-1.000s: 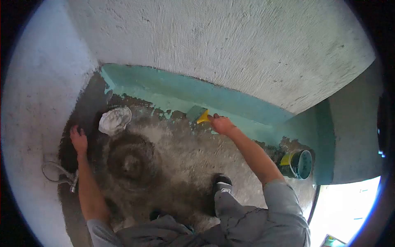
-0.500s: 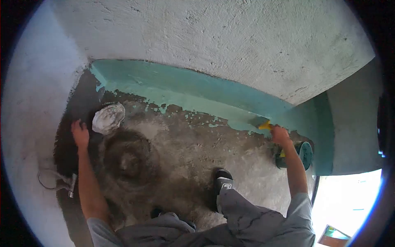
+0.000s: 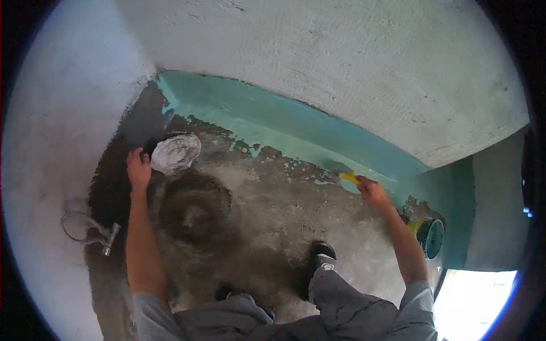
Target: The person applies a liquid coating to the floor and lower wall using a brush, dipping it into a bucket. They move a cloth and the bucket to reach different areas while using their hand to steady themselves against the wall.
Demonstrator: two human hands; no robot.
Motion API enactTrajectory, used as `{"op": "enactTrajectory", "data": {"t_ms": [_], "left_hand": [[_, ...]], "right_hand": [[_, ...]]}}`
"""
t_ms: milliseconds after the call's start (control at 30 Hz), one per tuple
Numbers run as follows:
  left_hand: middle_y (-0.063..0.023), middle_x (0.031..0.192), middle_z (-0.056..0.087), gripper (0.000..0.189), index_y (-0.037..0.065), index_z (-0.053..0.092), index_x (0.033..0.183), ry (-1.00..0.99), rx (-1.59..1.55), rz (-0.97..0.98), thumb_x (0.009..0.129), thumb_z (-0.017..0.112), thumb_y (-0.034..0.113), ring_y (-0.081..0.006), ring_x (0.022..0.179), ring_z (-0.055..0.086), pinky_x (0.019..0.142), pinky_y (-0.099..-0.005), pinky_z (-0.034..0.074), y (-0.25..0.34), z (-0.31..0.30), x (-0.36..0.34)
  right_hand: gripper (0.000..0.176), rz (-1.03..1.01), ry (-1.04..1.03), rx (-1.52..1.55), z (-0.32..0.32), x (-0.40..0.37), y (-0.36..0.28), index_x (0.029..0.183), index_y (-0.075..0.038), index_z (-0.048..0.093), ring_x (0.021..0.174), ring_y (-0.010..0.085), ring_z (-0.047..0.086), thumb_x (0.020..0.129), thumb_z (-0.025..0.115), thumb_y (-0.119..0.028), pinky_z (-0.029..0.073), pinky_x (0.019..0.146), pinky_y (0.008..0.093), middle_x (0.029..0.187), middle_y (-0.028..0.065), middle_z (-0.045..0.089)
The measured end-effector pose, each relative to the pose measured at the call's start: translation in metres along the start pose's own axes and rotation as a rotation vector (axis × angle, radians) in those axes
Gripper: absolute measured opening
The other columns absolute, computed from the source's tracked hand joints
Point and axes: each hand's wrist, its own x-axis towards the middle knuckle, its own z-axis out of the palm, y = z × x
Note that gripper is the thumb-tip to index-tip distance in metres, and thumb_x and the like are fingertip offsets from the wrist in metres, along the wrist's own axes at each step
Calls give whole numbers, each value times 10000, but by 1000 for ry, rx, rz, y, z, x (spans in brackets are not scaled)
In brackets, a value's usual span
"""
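Note:
My right hand (image 3: 373,193) is closed around the yellow handle of a paintbrush (image 3: 347,177). The brush head, dark and somewhat blurred, lies over the lower edge of a green coating (image 3: 267,123) that runs along the foot of the wall and onto the floor. My left hand (image 3: 138,169) is empty with its fingers apart, over the dark floor strip at the left. Just right of it a crumpled white bag (image 3: 177,153) rests on the floor. Beyond my right forearm stands a bucket (image 3: 434,239) with green inside.
A rough grey wall (image 3: 341,74) rises ahead, with a pale wall (image 3: 62,131) on the left. From the left wall a thin hose with a metal fitting (image 3: 111,239) sticks out. The concrete floor (image 3: 273,210) has a round dark patch. My shoe (image 3: 324,253) stands near the middle.
My right hand has drawn the brush leftward along the coating's lower edge. My left hand stays empty beside the white bag. The whole view has shifted a little.

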Motion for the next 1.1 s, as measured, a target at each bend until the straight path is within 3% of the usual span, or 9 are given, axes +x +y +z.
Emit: {"op": "enactTrajectory", "data": {"t_ms": [200, 267, 333, 433, 567, 733, 900, 1100], "left_hand": [[-179, 1129, 572, 287, 14, 571, 1103, 11, -22, -27, 839, 596, 122, -366, 1082, 524, 946, -436, 409, -25, -27, -24], [-180, 1127, 573, 283, 14, 570, 1102, 16, -18, -47, 837, 594, 111, -366, 1079, 526, 949, -436, 408, -29, -37, -30], [-182, 1129, 572, 281, 13, 567, 1102, 41, -16, -72, 836, 591, 100, -367, 1077, 528, 953, -434, 407, -33, -42, -40], [-182, 1143, 570, 284, 12, 562, 1104, 13, -49, -133, 834, 590, 95, -368, 1083, 529, 955, -432, 409, -31, -53, -49], [-182, 1170, 569, 297, 18, 563, 1120, -33, -9, -130, 840, 596, 113, -369, 1113, 518, 975, -434, 397, -39, -51, -56], [-176, 1152, 569, 284, 27, 569, 1105, -38, -29, -34, 835, 594, 111, -360, 1108, 519, 958, -432, 410, -36, -43, -46], [-175, 1132, 582, 291, 42, 579, 1107, 41, -81, 20, 835, 600, 142, -367, 1098, 523, 949, -442, 417, -27, -8, -29], [-166, 1122, 591, 294, 50, 595, 1104, -93, -120, 14, 820, 600, 127, -362, 1099, 524, 943, -436, 424, 28, -3, -12]], "right_hand": [[408, -444, 61, -42, 78, 111, -116, 1286, -111, 476, 889, 374, 625, 892, 542, -190, 509, 736, 452, 1029, 179, 628], [408, -415, -3, -31, 90, 142, -178, 1281, -106, 480, 892, 365, 631, 881, 537, -156, 519, 738, 447, 1093, 185, 603], [401, -512, 26, -126, 118, 181, -213, 1291, -119, 475, 847, 363, 628, 898, 535, -177, 513, 717, 465, 1006, 184, 591], [424, -531, 19, -264, 139, 211, -253, 1291, -125, 474, 844, 362, 634, 881, 556, -193, 525, 693, 466, 1028, 195, 585], [453, -535, -20, -325, 141, 204, -229, 1277, -118, 484, 883, 362, 630, 838, 586, -165, 528, 703, 464, 1014, 199, 582], [432, -449, 22, -427, 88, 127, -122, 1245, -117, 514, 874, 333, 646, 816, 557, -116, 518, 736, 452, 979, 190, 614], [282, -243, 20, -549, 18, 46, -1, 1081, -123, 610, 805, 338, 629, 800, 582, -121, 493, 723, 473, 871, 155, 632], [199, 57, -154, -800, -54, 1, 58, 971, -129, 647, 808, 318, 662, 777, 605, -138, 522, 675, 447, 844, 135, 662]]}}
